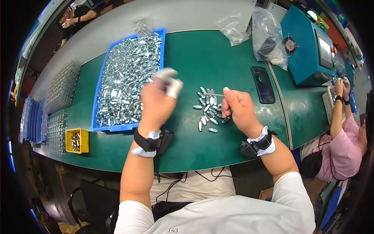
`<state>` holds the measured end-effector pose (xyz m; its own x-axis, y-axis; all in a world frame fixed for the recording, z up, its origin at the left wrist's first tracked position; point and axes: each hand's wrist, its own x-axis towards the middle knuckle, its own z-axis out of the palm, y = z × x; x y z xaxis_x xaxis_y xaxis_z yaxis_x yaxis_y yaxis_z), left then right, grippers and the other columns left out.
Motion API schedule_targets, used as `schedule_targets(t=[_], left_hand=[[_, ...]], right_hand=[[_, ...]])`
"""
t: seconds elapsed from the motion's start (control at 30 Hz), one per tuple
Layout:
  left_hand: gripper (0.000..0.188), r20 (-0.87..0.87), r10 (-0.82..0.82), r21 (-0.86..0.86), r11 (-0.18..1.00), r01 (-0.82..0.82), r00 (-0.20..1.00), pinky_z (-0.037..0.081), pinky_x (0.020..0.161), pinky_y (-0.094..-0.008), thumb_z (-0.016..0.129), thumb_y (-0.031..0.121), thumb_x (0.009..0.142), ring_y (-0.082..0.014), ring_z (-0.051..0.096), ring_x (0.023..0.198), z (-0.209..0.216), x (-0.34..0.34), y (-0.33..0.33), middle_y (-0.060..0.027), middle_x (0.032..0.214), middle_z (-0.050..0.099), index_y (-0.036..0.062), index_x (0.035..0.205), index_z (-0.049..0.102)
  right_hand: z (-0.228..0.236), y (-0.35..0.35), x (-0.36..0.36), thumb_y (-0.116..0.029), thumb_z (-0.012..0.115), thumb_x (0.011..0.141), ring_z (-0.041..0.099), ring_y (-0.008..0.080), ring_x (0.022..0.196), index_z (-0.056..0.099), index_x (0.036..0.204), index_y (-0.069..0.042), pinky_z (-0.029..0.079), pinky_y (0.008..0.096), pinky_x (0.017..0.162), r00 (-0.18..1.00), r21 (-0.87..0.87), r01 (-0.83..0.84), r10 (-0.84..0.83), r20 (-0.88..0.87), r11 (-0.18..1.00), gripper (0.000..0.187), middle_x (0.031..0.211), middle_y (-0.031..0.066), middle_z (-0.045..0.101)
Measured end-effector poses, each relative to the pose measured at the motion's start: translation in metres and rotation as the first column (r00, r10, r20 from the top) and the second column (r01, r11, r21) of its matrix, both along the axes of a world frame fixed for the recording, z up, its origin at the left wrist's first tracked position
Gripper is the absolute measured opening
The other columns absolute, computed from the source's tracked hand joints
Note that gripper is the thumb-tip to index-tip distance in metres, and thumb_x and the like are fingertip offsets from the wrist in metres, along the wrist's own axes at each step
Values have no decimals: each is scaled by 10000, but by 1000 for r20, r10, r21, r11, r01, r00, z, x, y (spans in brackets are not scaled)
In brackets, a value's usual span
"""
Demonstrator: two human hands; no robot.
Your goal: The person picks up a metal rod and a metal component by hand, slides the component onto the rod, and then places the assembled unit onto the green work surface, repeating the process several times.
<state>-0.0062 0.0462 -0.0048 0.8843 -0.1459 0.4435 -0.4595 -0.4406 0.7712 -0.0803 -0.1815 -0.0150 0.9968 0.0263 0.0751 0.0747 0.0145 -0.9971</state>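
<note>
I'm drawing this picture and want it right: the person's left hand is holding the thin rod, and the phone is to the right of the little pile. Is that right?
Not quite: the rod is in the right hand, not the left hand, as the head view shows. The phone is indeed to the right of the little pile.

Stretches both forearms point(137, 175) forward; angles left hand point(160, 93) inward, blurred, fingertips point(175, 89) turned rightward; curls right hand point(242, 109) palm-inward, thumb point(230, 96) pressed toward bent fingers point(226, 109)
</note>
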Motion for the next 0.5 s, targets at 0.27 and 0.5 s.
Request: schedule_targets(t=[0.27,0.5], left_hand=[[310,-155,-318,499,792,351,936,508,738,-428,689,47,809,-342,622,838,-2,-17,-11,-143,870,633,68,1117,661],[331,-190,-416,24,903,428,889,498,701,-328,645,27,885,-166,595,751,3,-7,0,-39,906,606,47,1214,613]], right_hand=[[-1,3,5,-309,463,1049,493,109,516,498,638,-51,413,259,518,1000,37,-2,2,-12,999,486,555,22,489],[-2,-2,-1,-298,461,1048,493,114,509,496,648,-53,411,261,512,1000,23,-6,7,-23,1000,471,549,24,494]])
